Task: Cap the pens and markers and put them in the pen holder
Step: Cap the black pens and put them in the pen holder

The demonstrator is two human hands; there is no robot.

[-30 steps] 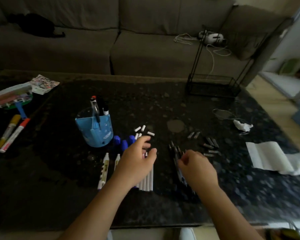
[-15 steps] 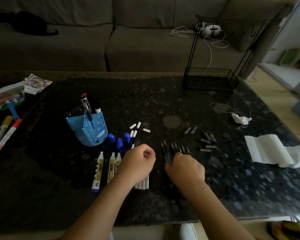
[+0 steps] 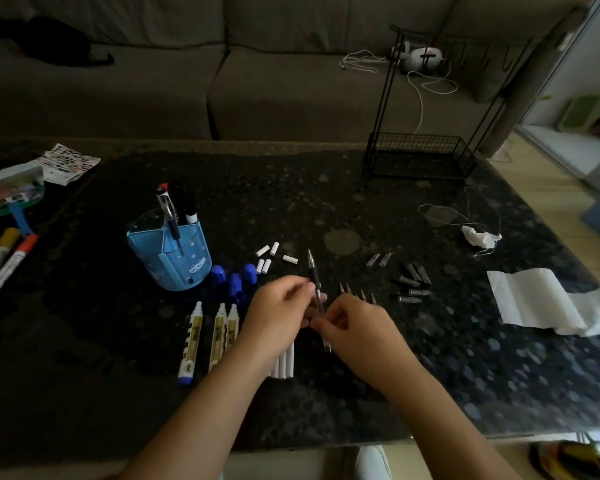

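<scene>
Pen (image 3: 313,271) uncapped, tip up, pinched between hands: left hand (image 3: 281,317), right hand (image 3: 359,332); labels on markers (image 3: 191,341) unreadable

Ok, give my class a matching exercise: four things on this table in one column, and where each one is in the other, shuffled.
Things
1 black pen
2 blue caps
3 paper towel
4 wire rack

Places
A far right corner of table
B beside holder
C held by left hand and right hand
D near right side

Pairs: 1-C, 2-B, 3-D, 4-A
</scene>
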